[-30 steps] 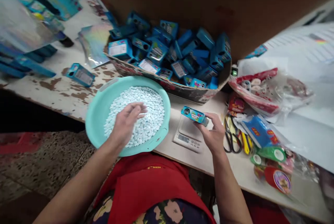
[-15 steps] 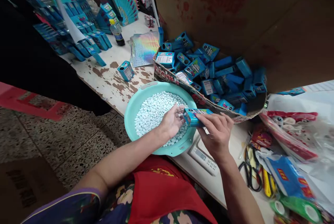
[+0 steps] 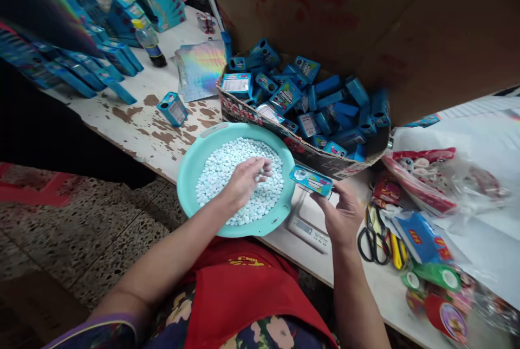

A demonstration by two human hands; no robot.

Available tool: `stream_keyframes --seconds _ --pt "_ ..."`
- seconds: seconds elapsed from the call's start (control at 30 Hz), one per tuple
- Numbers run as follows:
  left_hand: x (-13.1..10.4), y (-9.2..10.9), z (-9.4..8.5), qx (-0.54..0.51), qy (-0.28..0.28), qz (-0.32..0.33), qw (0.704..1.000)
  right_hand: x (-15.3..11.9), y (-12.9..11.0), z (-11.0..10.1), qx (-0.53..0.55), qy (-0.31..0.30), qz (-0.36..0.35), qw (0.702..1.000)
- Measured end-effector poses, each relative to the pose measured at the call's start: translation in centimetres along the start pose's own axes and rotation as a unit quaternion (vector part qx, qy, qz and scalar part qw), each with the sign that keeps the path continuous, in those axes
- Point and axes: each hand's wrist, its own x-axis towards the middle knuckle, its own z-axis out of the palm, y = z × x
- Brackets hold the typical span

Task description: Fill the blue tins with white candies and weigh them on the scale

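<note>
Head view shows our left hand (image 3: 244, 181) cupped loosely, fingers down in the pale candies (image 3: 227, 175) filling the teal basin (image 3: 190, 175), while our right hand (image 3: 343, 213) pinches the small blue box (image 3: 311, 180) above the scale (image 3: 309, 227), just right of the basin. We judge it best to scoop a modest handful, bring the box mouth close over the basin, and tilt it so strays fall back in.

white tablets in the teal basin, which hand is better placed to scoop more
Left. The left hand already rests on the white tablets in the teal basin; the right hand holds the small blue box.
</note>
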Motion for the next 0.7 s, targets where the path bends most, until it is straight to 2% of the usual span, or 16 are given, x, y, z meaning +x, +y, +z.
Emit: stream_keyframes --seconds 0.03,0.07,0.13,0.17,0.23,0.37,0.53,0.6,0.7 --pt "-0.2 0.2 -1.0 0.124 -0.008 0.058 0.991 -0.9 0.9 -0.8 0.034 0.026 0.052 0.998" --pt "-0.3 0.3 -2.0 0.253 -0.006 0.112 0.961 -1.8 1.8 -1.6 0.061 0.053 0.097 0.992" --pt "-0.5 0.3 -4.0 0.441 0.04 0.194 0.876 -3.7 3.6 -3.1 0.089 0.097 0.17 0.977" --pt "-0.7 0.2 -4.9 0.493 0.052 0.216 0.841 -4.5 4.4 -3.7 0.092 0.111 0.197 0.97" --pt "-1.1 -0.2 -6.2 0.539 0.055 0.234 0.807 -5.9 5.8 -4.4 0.086 0.127 0.237 0.959" --pt "-2.5 -0.9 -7.0 0.547 0.044 0.213 0.809 -7.1 7.3 -4.6 0.082 0.136 0.275 0.948" --pt "-4.2 -1.0 -6.8 0.566 0.071 0.214 0.793 -8.0 7.8 -6.1 0.072 0.133 0.266 0.952" --pt "-4.6 -1.1 -6.7 0.58 0.084 0.225 0.779 -9.2 7.9 -7.3 0.042 0.163 0.275 0.947" --pt "-5.1 -1.4 -6.8 0.592 0.108 0.234 0.764 -11.7 8.0 -9.0 -0.003 0.222 0.312 0.924"
